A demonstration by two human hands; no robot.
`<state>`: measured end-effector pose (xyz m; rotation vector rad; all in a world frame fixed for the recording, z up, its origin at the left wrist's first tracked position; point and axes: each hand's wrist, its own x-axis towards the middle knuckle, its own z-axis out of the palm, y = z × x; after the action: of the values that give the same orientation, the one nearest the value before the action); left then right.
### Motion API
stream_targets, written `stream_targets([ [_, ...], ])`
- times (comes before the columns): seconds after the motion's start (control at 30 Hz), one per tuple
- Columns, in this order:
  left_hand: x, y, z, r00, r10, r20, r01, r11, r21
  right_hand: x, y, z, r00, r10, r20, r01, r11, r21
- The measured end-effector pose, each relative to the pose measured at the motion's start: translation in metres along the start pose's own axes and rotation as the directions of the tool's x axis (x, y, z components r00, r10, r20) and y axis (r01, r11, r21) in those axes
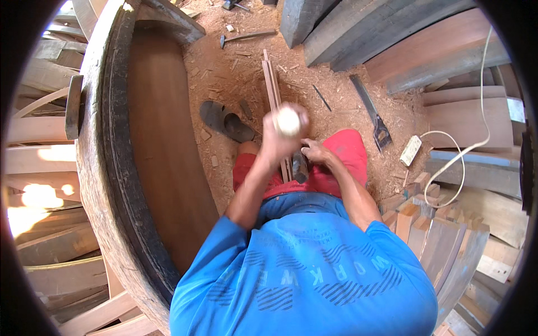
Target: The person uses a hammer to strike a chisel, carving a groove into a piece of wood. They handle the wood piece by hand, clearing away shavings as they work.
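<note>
My left hand (pixel 278 137) is closed round a thing with a round pale end (pixel 287 121), seen end-on and smeared by motion. Below it, a long reddish wood piece (pixel 273 89) with lengthwise grooves runs from between my legs out over the floor. My right hand (pixel 315 152) is beside this wood, its fingers curled; what they grip is mostly hidden behind my left hand. A dark, blunt-ended block (pixel 301 169) lies beside the wood piece, just below my right fingers.
A hammer (pixel 249 37), a handsaw (pixel 371 115), a thin dark rod (pixel 321 98) and dark sandals (pixel 227 120) lie among wood shavings. A large curved timber (pixel 106 145) stands at left. Stacked boards (pixel 386 33) and a white power strip (pixel 411 150) with its cord are at right.
</note>
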<state>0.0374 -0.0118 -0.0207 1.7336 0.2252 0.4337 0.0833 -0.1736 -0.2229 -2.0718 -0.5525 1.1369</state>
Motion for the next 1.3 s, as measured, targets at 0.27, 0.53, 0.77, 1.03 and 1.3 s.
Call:
stream_targets([
  [0.27,-0.014,0.008,-0.024,0.989,0.14,0.043,-0.142,0.989,0.039,0.028,0.007,0.018,0.928,0.255,0.271,-0.366,0.751,0.549],
  [0.53,-0.046,0.03,-0.012,0.928,0.085,0.362,-0.053,0.994,-0.099,0.024,-0.014,0.028,0.908,0.414,0.066,-0.357,0.68,0.641],
  [0.77,-0.031,0.018,-0.033,0.931,0.053,0.36,-0.006,0.992,-0.13,0.025,-0.021,0.0,0.944,0.328,0.035,-0.301,0.816,0.494],
  [1.03,-0.063,0.047,-0.046,0.925,0.151,0.349,-0.222,0.959,0.175,-0.121,-0.165,-0.156,0.9,-0.209,-0.384,0.292,0.941,0.173],
  [1.3,-0.088,0.063,-0.033,0.96,0.278,0.034,-0.259,0.836,0.484,-0.122,-0.23,-0.208,0.783,-0.545,-0.298,0.621,0.662,0.42],
])
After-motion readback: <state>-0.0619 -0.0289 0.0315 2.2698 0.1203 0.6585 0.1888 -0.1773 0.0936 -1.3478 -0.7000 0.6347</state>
